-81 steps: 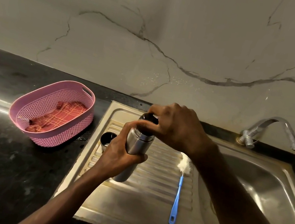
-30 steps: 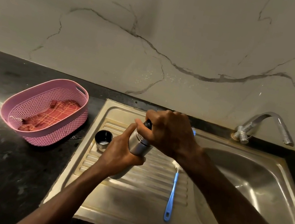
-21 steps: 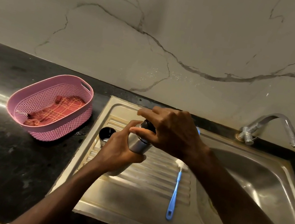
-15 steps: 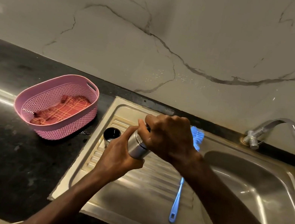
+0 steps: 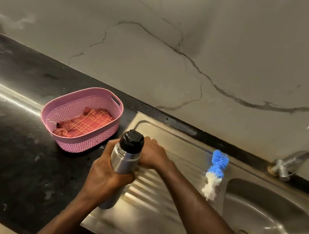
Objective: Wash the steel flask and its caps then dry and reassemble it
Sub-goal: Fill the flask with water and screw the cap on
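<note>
On drainboard [image 5: 152,215]: one flask [image 5: 124,159], one brush [image 5: 213,180]

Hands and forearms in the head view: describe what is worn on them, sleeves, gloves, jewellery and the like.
Both are bare. The left hand and right hand wear no gloves, and no rings show on the visible fingers. Both forearms are uncovered up to the frame edge: no sleeve, watch, bracelet or band at either wrist. Fingernails are too small to judge.
</note>
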